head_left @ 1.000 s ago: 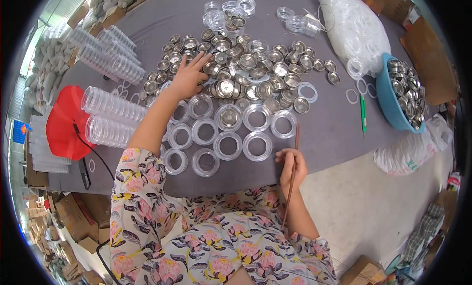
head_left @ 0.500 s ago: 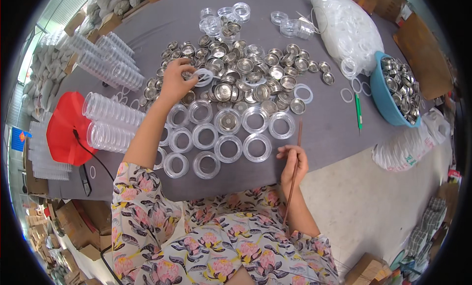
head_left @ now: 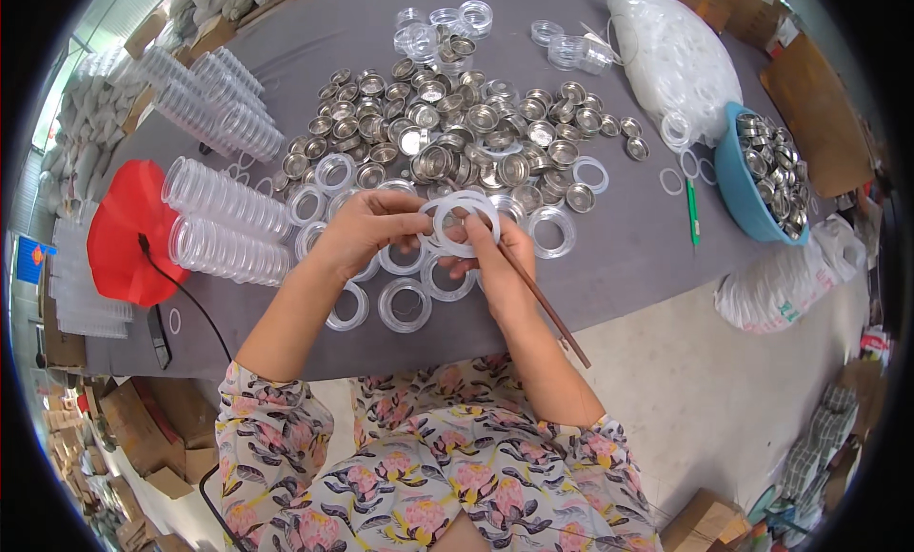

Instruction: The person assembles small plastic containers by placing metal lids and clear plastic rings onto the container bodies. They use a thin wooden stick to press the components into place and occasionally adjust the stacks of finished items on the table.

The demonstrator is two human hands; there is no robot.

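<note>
While L hand [head_left: 373, 230] & R hand [head_left: 499, 259] clamp fingertips on translucent white flat rings [head_left: 466, 198] over grey cloth-covered table [head_left: 633, 252], toward its near edge, R also holds thin brown stick [head_left: 544, 305]; rings prob. light, bendy, slick, best pinched at opp. rims.

A grey-covered table [head_left: 624, 257] fills the centre; pale floor [head_left: 666, 381] shows lower right, piled sacks [head_left: 90, 138] upper left.
</note>
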